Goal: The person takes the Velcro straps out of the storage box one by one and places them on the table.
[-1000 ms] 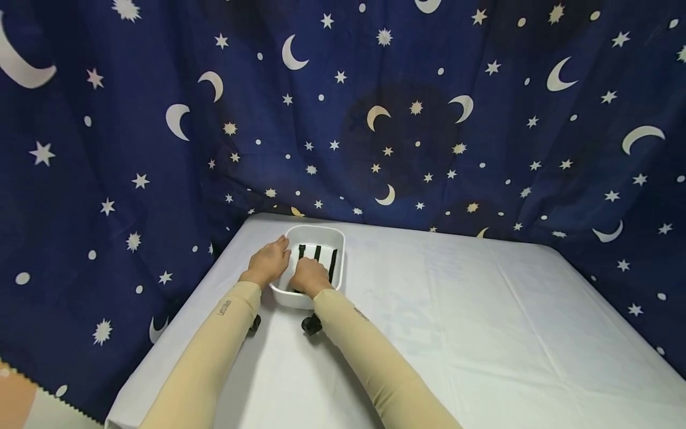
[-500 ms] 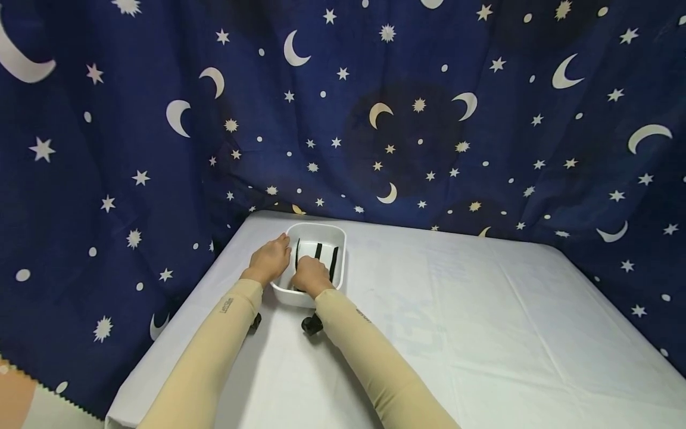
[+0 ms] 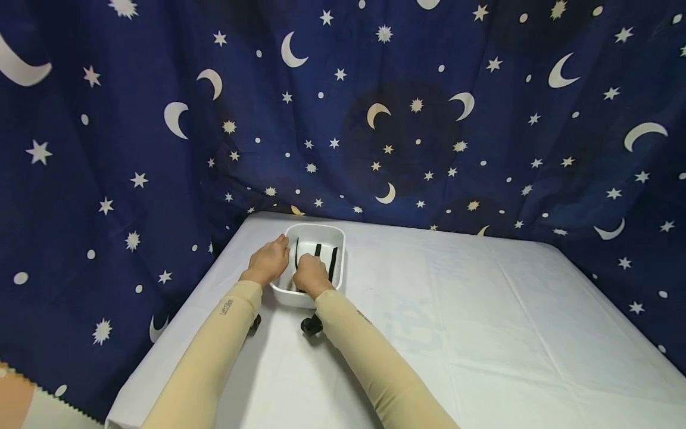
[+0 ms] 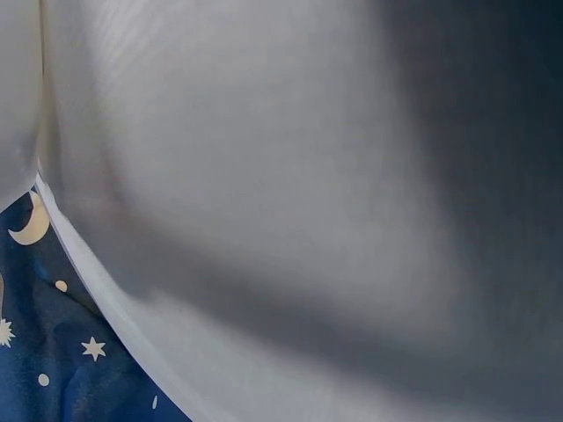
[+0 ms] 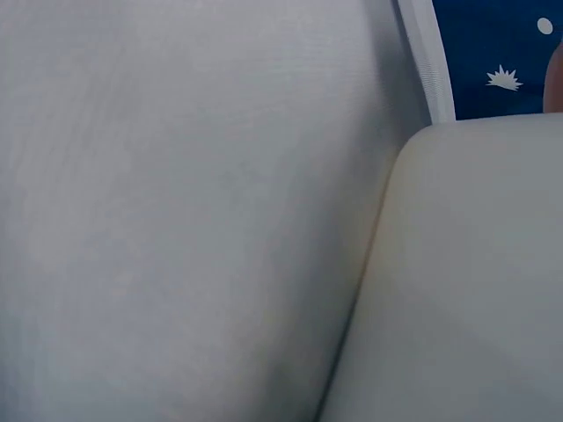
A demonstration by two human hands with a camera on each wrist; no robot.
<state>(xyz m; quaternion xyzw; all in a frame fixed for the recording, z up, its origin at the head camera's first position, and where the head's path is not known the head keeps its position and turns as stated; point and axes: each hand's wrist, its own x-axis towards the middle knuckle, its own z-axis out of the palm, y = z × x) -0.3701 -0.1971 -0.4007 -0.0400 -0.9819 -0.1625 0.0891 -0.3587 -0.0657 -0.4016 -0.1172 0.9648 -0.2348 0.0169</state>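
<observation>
A white plastic tub (image 3: pixel 337 235) stands near the far left corner of the surface (image 3: pixel 455 333), which is covered with a white cloth. Inside the tub lie several black strips (image 3: pixel 333 263), set roughly parallel and running from the near wall toward the far wall.

The left hand (image 3: pixel 270 261) rests against the outside of the tub's left wall, fingers laid along the rim; the head view does not show whether the fingers curl round the rim, so its grasp cannot be told. The right hand (image 3: pixel 311 275) is inside the tub at its near end, knuckles up and fingers bent down onto the strips; whether it pinches one cannot be told, as the fingertips are hidden.

Both forearms wear beige sleeves (image 3: pixel 370 351). A small black camera mount (image 3: pixel 311 325) shows under the right wrist, just beside the tub's near wall.

The left wrist view shows only the cloth and the surface edge. The right wrist view shows the cloth and the tub's near outer wall (image 5: pixel 475 281).

A dark blue curtain (image 3: pixel 429 119) printed with moons and stars hangs behind the far and left edges.
</observation>
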